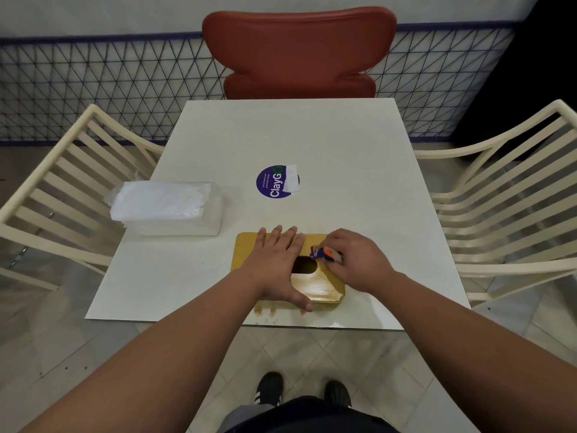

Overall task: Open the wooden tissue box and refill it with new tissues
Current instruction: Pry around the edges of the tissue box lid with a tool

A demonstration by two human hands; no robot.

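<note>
A yellow-brown wooden tissue box (321, 290) lies near the front edge of the white table (343, 157), its oval slot (304, 265) facing up. My left hand (276, 264) rests flat on the lid with fingers straight and the thumb over the front side. My right hand (356, 260) is at the box's right end, fingers curled and pinching a small blue-and-orange wrapper (323, 253) just above the slot. A clear plastic pack of white tissues (168, 207) lies on the table to the left of the box.
A round purple sticker (274, 182) with a piece of white tape marks the table's middle. A red chair (299, 51) stands at the far side, cream slatted chairs at the left (65, 195) and right (505, 195). A wire fence runs behind.
</note>
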